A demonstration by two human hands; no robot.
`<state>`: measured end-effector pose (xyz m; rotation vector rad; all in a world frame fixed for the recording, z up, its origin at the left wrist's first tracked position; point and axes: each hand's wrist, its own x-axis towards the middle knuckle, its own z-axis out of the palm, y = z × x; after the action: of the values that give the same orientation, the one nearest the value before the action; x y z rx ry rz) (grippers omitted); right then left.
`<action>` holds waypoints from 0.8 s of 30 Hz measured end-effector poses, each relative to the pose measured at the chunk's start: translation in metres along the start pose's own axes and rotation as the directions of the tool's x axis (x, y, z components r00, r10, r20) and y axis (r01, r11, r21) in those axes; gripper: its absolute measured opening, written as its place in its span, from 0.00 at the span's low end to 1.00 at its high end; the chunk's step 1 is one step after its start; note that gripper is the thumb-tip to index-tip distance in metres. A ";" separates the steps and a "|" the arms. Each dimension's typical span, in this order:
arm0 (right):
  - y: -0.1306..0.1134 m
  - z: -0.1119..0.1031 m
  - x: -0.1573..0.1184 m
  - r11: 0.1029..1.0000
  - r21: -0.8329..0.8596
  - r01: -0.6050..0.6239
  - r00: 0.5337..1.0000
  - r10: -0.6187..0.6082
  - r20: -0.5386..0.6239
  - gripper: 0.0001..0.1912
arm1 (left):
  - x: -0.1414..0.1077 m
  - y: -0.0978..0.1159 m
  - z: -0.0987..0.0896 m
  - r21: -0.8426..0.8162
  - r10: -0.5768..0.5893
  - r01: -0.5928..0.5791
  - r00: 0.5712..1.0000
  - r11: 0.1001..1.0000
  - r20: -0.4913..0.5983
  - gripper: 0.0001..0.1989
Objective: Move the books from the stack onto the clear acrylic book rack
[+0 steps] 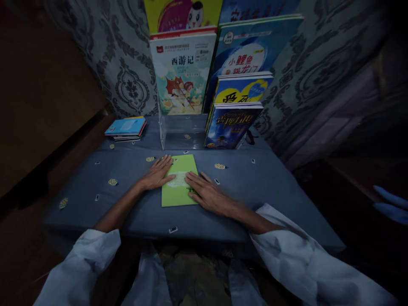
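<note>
A green book [180, 199] lies flat and closed on the table, near its front edge. My left hand [157, 173] rests on the upper left part of the book, fingers stretched out and the thumb reaching over its cover. Across the right side of the cover lies my right hand [207, 193], its fingers spread and pointing left. Both palms face down, and neither hand grips anything. Part of the cover's print shows between the hands; the rest is hidden under the fingers.
Behind the book stands a clear acrylic rack [183, 140] with several upright books, among them a white-topped one [185, 76] and a dark blue one [231, 127]. A small stack of books [126, 127] sits at the back left. The blue tablecloth [134, 216] covers the table.
</note>
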<state>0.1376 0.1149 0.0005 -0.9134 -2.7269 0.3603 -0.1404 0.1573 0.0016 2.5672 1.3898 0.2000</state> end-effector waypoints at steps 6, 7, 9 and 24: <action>0.025 -0.003 0.064 0.998 0.009 -0.068 0.997 0.068 0.029 0.29 | 0.000 0.005 -0.003 0.018 -0.022 0.022 1.000 1.000 0.014 0.41; 0.032 -0.003 0.072 0.994 0.002 -0.112 0.993 0.112 0.024 0.30 | 0.000 0.006 -0.003 0.022 -0.035 0.034 0.999 0.999 0.022 0.41; 0.045 -0.004 0.080 0.982 -0.009 -0.187 0.982 0.187 0.002 0.29 | 0.000 0.008 -0.004 0.027 -0.065 0.065 0.997 0.998 0.030 0.41; 0.023 -0.002 0.002 0.996 -0.012 -0.089 0.995 0.088 -0.040 0.30 | -0.010 0.015 0.001 0.013 -0.065 0.065 0.998 0.998 0.006 0.40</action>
<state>0.1496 0.1342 -0.0048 -1.0361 -2.6629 0.3366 -0.1337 0.1410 0.0044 2.5264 1.4750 0.1729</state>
